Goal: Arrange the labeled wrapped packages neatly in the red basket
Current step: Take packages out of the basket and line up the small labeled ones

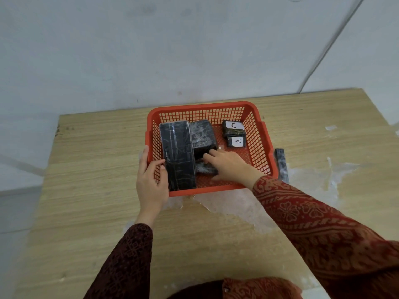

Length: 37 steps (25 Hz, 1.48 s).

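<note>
My left hand (151,182) grips the basket (262,134) wall beside the tall package (178,154) while my right hand (228,166) closes on a small package (206,168) inside, which I judge next needs sliding flush against its neighbours.

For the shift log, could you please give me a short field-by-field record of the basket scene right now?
basket: red basket on wooden table
inside, left: tall black package, medium black package beside it
inside, right: package C, package A
outside: dark package on table, right of basket
left hand: on basket's left wall, touching tall package
right hand: inside basket, on small package
</note>
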Available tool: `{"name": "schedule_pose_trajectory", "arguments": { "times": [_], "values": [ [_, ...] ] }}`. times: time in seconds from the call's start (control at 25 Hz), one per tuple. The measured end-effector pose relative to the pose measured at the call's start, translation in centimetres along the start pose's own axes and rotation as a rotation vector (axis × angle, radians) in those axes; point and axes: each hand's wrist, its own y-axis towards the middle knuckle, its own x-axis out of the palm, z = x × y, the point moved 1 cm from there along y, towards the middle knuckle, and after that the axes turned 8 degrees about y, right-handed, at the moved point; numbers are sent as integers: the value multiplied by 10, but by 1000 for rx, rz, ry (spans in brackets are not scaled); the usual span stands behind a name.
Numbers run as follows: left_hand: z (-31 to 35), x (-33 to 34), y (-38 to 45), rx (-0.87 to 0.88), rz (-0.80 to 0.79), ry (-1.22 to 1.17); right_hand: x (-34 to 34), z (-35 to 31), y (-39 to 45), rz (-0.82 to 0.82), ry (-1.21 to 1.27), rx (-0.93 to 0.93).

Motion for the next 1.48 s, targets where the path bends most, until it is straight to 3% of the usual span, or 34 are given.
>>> {"name": "schedule_pose_trajectory", "arguments": {
  "times": [0.4,0.52,0.72,0.84,1.04,1.16,1.28,1.36,1.48],
  "values": [
    [0,1,0,12,4,-14,-28,63,-22,-86,416,159],
    [0,2,0,10,1,-12,-34,74,-24,-100,306,155],
    [0,1,-1,5,7,-34,-24,73,-19,16,-134,59],
    [0,1,0,7,6,-28,-19,73,-23,147,-129,162],
    [-3,1,0,7,13,-30,-15,55,-27,143,-88,293],
    [-2,2,0,9,22,-30,-16,20,-21,372,373,293],
    [-2,1,0,7,18,-13,-3,-31,0,183,865,340],
    [-2,1,0,22,17,-3,9,-50,14,76,982,403],
    [-1,1,0,34,12,28,12,-53,18,164,1028,438]
  ]
}}
